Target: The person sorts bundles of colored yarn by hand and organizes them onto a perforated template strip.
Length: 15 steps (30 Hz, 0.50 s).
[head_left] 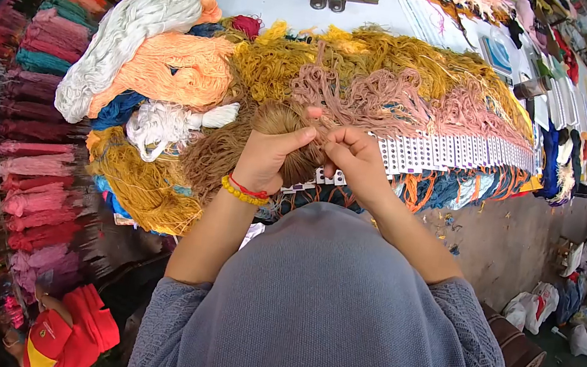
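A bundle of tan thread (278,119) is wrapped in my left hand (267,156), its thumb pressed across the strands. Close beside it, the fingers of my right hand (356,164) are pinched together on fine tan strands at the bundle's right side. Brown loose thread (220,147) lies under and left of the bundle. Behind my hands spreads a tangle of dusty pink thread (373,93). White cards with rows of dark dots (425,157) run along the table's near side, right of my right hand.
Peach skeins (171,69), a white skein (123,36) and mustard threads (144,181) pile up at left. Coloured yarn hangs on a rack (38,185) further left. A person in red (74,329) is at lower left. White bags (535,307) lie on the floor at right.
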Motion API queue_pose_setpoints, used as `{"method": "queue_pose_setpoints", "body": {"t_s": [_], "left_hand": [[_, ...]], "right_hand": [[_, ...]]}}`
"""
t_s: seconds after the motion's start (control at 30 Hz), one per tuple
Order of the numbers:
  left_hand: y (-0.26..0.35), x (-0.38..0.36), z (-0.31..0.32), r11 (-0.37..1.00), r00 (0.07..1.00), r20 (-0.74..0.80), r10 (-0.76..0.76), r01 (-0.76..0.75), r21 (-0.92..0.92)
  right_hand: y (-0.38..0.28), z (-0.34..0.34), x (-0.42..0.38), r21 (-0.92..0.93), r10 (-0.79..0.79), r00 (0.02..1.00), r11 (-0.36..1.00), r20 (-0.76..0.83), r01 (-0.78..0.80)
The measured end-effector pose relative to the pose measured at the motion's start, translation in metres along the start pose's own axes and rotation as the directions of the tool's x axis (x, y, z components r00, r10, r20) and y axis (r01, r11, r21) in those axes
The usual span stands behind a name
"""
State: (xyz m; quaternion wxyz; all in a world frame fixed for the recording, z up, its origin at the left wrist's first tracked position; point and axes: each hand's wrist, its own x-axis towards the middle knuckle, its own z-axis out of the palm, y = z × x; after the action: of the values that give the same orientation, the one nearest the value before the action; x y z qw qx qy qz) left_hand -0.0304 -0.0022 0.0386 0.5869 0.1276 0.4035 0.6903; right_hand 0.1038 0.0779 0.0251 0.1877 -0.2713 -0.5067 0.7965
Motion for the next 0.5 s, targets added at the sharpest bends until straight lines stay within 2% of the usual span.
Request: {"method": "queue_pose_setpoints", "body": {"t_s": [0.1,0.13,0.17,0.3,0.33,0.37,0.4,0.43,0.5], "left_hand": [[0.006,-0.003,-0.009,1.0,0.999,0.038,-0.008,0.009,-0.022],[0.007,-0.005,-0.011,1.0,0.999,0.042,-0.01,0.011,-0.023],[0.009,-0.006,-0.011,1.0,1.0,0.024,0.008,-0.008,0.009],[0.012,-0.006,-0.023,0.993,0.999,0.026,0.032,-0.035,0.115],[0.014,-0.007,-0.025,0.993,0.999,0.029,0.032,-0.035,0.114],[0.016,-0.008,-0.027,0.997,0.999,0.034,-0.02,0.017,0.078],[0.017,-0.009,-0.029,0.997,0.997,0.041,-0.072,0.07,0.042],[0.018,-0.01,-0.031,0.997,0.996,0.043,-0.073,0.071,0.042],[0.019,-0.009,-0.036,0.997,0.989,0.125,-0.073,0.075,-0.007]], "right_hand": [[0.005,0.011,0.001,-0.005,-0.026,0.999,1.0,-0.025,0.026],[0.01,0.013,0.002,-0.061,-0.082,0.995,0.995,-0.05,0.079],[0.013,0.015,0.003,-0.119,-0.139,0.988,0.984,-0.073,0.129],[0.016,0.025,0.002,-0.107,-0.19,0.974,0.978,-0.121,0.177],[0.011,0.027,0.002,0.101,-0.053,0.995,0.993,-0.086,0.062],[0.008,0.026,0.001,0.3,0.075,0.997,0.952,-0.022,-0.065],[0.006,0.02,0.0,0.603,0.105,0.969,0.766,0.225,-0.223],[0.005,0.021,-0.002,0.603,0.103,0.969,0.767,0.223,-0.22],[0.0,0.027,-0.005,0.811,-0.102,0.884,0.455,0.457,-0.367]]}}
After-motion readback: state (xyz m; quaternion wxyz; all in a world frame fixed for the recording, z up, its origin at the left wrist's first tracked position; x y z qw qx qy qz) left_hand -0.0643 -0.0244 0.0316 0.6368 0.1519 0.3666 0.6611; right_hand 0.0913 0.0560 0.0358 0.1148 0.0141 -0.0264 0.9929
